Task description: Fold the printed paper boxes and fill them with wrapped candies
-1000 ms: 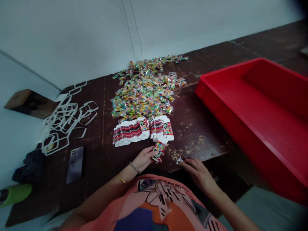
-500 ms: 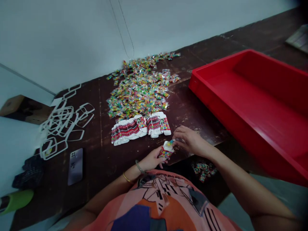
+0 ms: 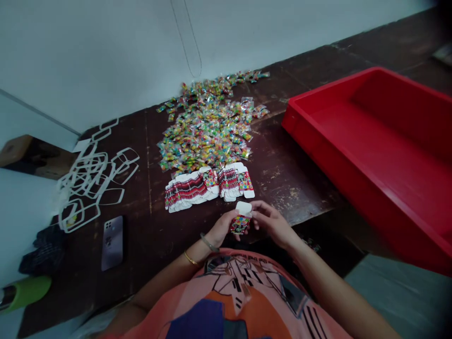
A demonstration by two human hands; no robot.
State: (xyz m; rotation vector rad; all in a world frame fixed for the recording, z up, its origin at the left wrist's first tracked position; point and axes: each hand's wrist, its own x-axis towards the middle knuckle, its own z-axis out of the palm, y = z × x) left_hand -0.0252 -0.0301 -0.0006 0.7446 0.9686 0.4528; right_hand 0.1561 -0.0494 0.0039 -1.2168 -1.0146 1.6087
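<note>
Holds a small printed box [image 3: 240,226], white flap [image 3: 243,208] up, in the left grip [image 3: 219,229] close to the near edge of the surface [image 3: 273,157]; touches its upper right edge with the right grip [image 3: 271,219], cannot tell whether pinching. Probably handles light, smooth and easy to crease; best held by the narrow sides, gently. Sits nearest to overlapping boxes [image 3: 190,190], then candy packets [image 3: 210,136], with a red tray [image 3: 318,148] to the right.
</note>
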